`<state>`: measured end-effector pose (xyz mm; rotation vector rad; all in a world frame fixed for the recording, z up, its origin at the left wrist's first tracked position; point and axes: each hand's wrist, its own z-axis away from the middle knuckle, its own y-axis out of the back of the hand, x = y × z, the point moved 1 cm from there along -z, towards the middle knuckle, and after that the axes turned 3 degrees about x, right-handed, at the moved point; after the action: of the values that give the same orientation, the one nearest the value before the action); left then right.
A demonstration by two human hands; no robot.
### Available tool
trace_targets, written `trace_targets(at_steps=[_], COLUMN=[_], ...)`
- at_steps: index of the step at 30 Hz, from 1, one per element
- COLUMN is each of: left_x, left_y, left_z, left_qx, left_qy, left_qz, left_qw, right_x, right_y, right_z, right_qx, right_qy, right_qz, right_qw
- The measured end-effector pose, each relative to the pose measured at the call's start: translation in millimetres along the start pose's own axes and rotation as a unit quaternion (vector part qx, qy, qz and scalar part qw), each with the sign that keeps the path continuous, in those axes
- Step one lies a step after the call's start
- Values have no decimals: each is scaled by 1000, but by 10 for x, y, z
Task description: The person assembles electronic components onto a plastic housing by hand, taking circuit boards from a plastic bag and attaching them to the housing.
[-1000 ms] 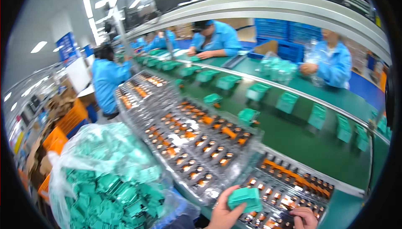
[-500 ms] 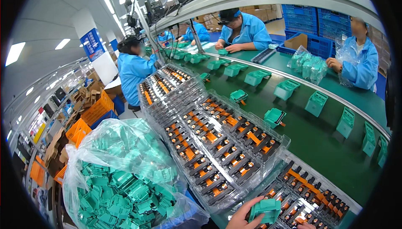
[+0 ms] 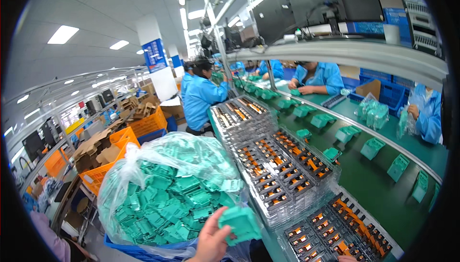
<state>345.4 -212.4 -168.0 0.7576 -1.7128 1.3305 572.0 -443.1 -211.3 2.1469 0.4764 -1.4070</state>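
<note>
Between the thumb and fingers of my left hand (image 3: 212, 237) is a green plastic housing (image 3: 241, 224), open-sided and box-shaped. The hand holds it just above the near right edge of a clear plastic bag (image 3: 135, 166) full of similar green plastic parts (image 3: 165, 199). Only a sliver of my right hand (image 3: 348, 258) shows at the lower edge, over a clear plastic tray (image 3: 397, 248) of black and orange components (image 3: 357, 216). Whether those fingers hold anything is hidden.
Stacked clear trays (image 3: 282, 216) of the same components stand along a green conveyor belt (image 3: 352, 166). Green housings (image 3: 373, 148) sit in a row beside its metal rail. Several people in blue work across and ahead. Orange crates (image 3: 110, 161) with cardboard stand left.
My left hand has carried the green housing left, from above the near tray to the edge of the bag. The view has tilted up and turned left; my right hand shows less.
</note>
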Motion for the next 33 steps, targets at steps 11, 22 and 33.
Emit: trace_targets(at_steps=[11,22,33], left_x=[961,918,356], left_y=[1251,1555,928], left_z=[212,136,342], left_qx=[104,61,-177], left_qy=[-389,-390,-47], left_qz=[-544,-394,38], left_qw=[736,830,982], right_x=[-98,-474,-807], right_y=[-48,-207,-696], right_z=[210,453,734], right_qx=[0,59,-77], right_qy=[-23,23,28], right_qz=[13,53,-113], right_qw=[1000,997,990])
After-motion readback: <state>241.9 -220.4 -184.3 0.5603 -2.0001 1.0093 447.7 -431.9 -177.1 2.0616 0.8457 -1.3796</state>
